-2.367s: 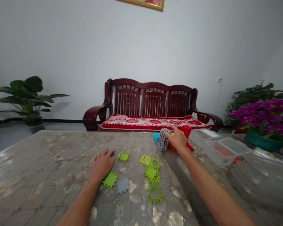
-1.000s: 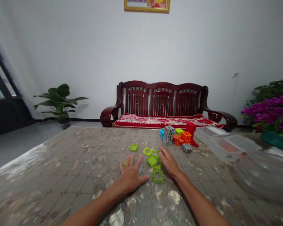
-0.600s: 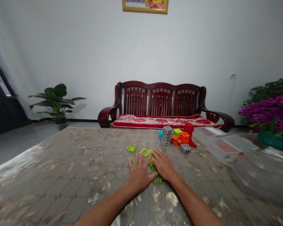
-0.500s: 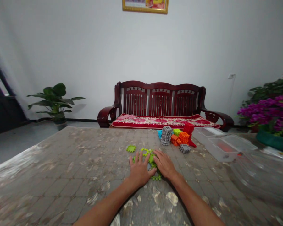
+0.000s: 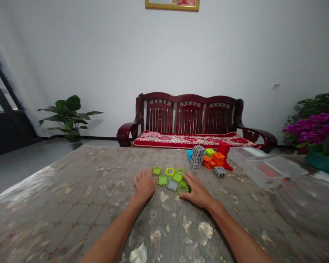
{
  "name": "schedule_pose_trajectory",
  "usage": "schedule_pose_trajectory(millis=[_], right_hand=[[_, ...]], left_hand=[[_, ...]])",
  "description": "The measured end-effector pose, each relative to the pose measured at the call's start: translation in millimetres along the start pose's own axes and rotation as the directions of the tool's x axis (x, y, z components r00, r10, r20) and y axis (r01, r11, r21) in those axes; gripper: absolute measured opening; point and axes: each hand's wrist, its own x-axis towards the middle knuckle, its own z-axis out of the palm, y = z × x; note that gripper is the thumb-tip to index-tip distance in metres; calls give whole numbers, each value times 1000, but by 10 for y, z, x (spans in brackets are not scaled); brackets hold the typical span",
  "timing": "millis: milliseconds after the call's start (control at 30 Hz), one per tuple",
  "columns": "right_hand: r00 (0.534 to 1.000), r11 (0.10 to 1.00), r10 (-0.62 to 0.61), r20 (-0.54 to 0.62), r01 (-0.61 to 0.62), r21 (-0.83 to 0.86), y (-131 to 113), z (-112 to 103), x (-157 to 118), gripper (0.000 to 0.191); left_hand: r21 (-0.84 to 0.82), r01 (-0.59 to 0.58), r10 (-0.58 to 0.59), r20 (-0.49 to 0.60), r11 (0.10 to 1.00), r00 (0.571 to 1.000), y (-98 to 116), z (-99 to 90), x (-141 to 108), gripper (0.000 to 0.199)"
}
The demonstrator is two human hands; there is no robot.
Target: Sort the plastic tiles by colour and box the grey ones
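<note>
Several flat green toothed pieces lie loosely grouped on the patterned tabletop, some solid like the green square [image 5: 162, 180], some with open middles like the green frame piece [image 5: 183, 187]. A grey piece [image 5: 172, 185] sits among them. My left hand [image 5: 146, 185] rests just left of the group, fingers spread, holding nothing. On the right side, my right hand [image 5: 197, 190] has its fingers apart and touches the edge of the green frame piece with nothing gripped.
Behind stand a grey stack [image 5: 197, 156], orange pieces [image 5: 218, 159], a red stack [image 5: 223, 149] and a small grey stack [image 5: 219, 172]. Clear plastic boxes [image 5: 263, 174] are at the right, near purple flowers [image 5: 315, 128]. A wooden bench [image 5: 188, 98] stands beyond the table [image 5: 98, 190].
My left hand has moved left off the pieces, and my right hand slightly right. The green and grey pieces between them are now uncovered. The camera view has shifted a little.
</note>
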Motion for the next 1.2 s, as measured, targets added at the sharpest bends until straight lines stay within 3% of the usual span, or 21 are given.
schedule_pose_trajectory(millis=[100, 267, 400, 533, 700, 800, 867, 1000, 1100, 1200], right_hand=[[999, 1000, 16, -44, -16, 5, 39, 38, 21, 71], [978, 999, 43, -204, -44, 0, 114, 83, 51, 52], [957, 997, -65, -283, 52, -53, -15, 38, 48, 33], [962, 972, -204, -182, 176, -157, -280, 7, 94, 30], [969, 917, -244, -29, 221, -333, -467, 69, 203, 30], [965, 878, -263, -10, 236, -416, -473, 121, 258, 16], [962, 876, -271, -38, 231, -424, -441, 138, 293, 16], [975, 962, -118, -186, 66, -266, -315, 96, 378, 33], [985, 995, 30, -170, -45, -86, -195, -5, 440, 39], [981, 996, 85, -177, -91, -22, -81, -128, 467, 39]], left_hand=[[42, 77, -76, -14, 996, 997, -198, 13, 55, 55], [89, -112, 115, -35, 990, 993, -226, 79, 37, 50], [95, -131, 134, -29, 987, 991, -189, 76, 43, 49], [82, -127, 130, -33, 988, 991, -198, 73, 68, 50], [70, -136, 139, -45, 988, 989, -223, 90, 86, 49], [57, -144, 147, -55, 988, 988, -224, 81, 85, 48], [54, -144, 147, -57, 988, 987, -218, 67, 81, 48], [55, -141, 143, -36, 989, 989, -211, 50, 79, 48], [58, -138, 140, -27, 989, 990, -214, 59, 87, 49], [68, -136, 138, -32, 988, 990, -218, 74, 95, 49]])
